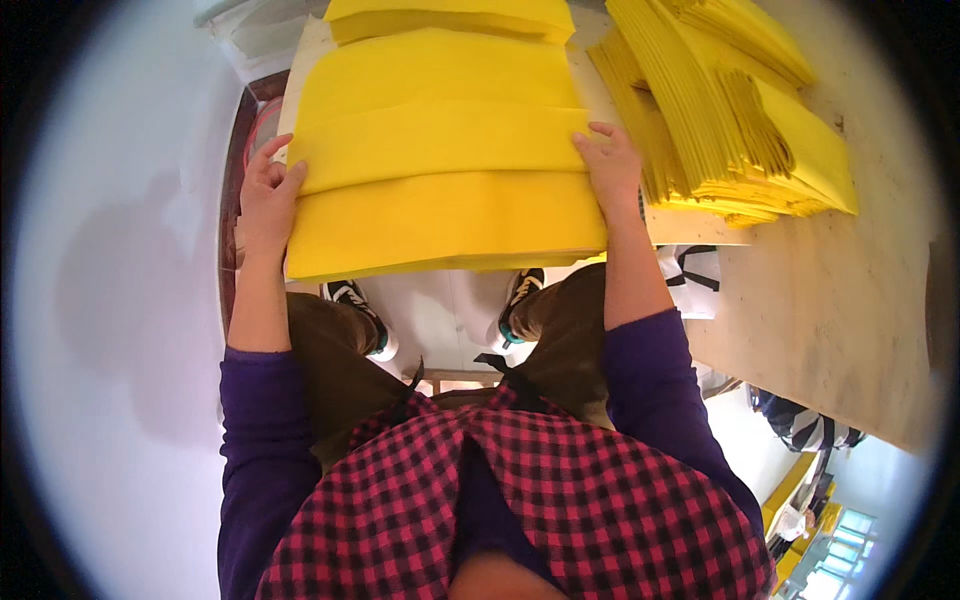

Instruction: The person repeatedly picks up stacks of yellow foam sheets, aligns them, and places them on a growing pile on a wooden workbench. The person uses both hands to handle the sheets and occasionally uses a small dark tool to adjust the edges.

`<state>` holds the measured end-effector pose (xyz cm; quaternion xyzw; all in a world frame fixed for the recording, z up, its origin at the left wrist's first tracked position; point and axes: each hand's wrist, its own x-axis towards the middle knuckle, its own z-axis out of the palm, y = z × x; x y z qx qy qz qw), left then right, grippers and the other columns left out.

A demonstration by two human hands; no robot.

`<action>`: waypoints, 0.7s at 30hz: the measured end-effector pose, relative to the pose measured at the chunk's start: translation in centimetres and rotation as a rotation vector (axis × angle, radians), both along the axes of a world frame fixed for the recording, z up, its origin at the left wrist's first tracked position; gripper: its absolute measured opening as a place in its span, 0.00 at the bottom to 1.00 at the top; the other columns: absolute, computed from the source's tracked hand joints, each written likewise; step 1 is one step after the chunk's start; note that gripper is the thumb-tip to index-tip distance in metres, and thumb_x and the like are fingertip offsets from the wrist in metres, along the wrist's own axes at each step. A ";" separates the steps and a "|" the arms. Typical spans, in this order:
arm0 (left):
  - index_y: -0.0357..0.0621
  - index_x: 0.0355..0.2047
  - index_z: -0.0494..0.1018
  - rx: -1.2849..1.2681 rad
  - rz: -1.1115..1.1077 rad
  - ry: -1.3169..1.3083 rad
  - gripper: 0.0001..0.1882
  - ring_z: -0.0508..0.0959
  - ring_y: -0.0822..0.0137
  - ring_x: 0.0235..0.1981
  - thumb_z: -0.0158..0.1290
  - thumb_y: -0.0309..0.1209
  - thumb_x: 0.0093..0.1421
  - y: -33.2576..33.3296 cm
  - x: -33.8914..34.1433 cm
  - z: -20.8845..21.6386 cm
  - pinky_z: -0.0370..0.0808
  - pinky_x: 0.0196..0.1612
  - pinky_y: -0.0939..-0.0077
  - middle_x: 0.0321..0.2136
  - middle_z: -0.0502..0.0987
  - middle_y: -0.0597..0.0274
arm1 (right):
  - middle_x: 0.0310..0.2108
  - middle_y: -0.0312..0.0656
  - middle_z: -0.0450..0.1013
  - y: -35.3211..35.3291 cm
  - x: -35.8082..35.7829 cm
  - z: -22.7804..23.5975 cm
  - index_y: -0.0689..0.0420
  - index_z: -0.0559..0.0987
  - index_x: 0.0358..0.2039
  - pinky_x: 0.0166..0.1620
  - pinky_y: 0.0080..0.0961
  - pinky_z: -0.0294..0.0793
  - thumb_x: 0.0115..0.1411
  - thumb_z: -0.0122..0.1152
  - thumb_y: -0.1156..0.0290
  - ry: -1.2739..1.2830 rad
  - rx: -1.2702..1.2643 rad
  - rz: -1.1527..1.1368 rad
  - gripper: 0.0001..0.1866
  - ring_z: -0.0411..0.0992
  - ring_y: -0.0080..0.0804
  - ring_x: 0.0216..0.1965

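A stack of flat yellow felt-like sheets [440,220] lies in front of me. The uppermost sheet [440,145] has a folded band running across it from side to side. My left hand [268,200] is at the band's left end, thumb and forefinger curled at the edge. At the opposite end, my right hand [612,168] grips the edge, its thumb lying on top of the yellow material. The fingers beneath the edges are partly hidden.
Another yellow folded piece [450,18] lies at the far end. On the right, a tall pile of folded yellow sheets [700,110] rests on a wooden table [800,300]. A white wall [130,250] stands close on my left. My shoes [352,300] show below.
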<state>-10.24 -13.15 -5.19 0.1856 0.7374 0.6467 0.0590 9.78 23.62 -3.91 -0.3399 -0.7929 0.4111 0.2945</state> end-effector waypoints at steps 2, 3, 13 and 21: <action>0.43 0.50 0.71 -0.028 0.015 0.037 0.19 0.61 0.84 0.19 0.55 0.23 0.57 0.1 -0.2 -0.2 0.57 0.23 0.86 0.16 0.62 0.78 | 0.25 0.39 0.74 0.4 0.2 0.2 0.58 0.76 0.44 0.32 0.22 0.69 0.53 0.67 0.60 -0.011 -0.034 0.006 0.21 0.70 0.23 0.27; 0.44 0.49 0.72 -0.037 0.027 0.035 0.18 0.60 0.84 0.18 0.55 0.23 0.57 0.1 -0.3 -0.3 0.57 0.23 0.86 0.16 0.61 0.78 | 0.26 0.39 0.74 0.4 0.3 0.5 0.59 0.76 0.44 0.33 0.22 0.70 0.54 0.66 0.60 0.020 -0.060 -0.023 0.21 0.70 0.24 0.28; 0.46 0.50 0.72 -0.007 -0.018 0.032 0.19 0.58 0.82 0.18 0.54 0.24 0.57 -0.2 -1.3 -1.5 0.55 0.22 0.84 0.16 0.59 0.77 | 0.59 0.56 0.62 -9.0 -1.9 7.1 0.61 0.68 0.56 0.63 0.37 0.56 0.62 0.52 0.53 0.074 0.389 0.459 0.28 0.58 0.46 0.62; 0.46 0.49 0.72 0.009 -0.043 0.054 0.18 0.59 0.82 0.18 0.54 0.25 0.57 -0.1 -1.4 -1.5 0.56 0.22 0.84 0.16 0.60 0.77 | 0.67 0.52 0.48 -14.0 -9.1 3.6 0.61 0.56 0.64 0.68 0.39 0.42 0.64 0.39 0.44 -0.341 0.564 0.551 0.38 0.44 0.43 0.69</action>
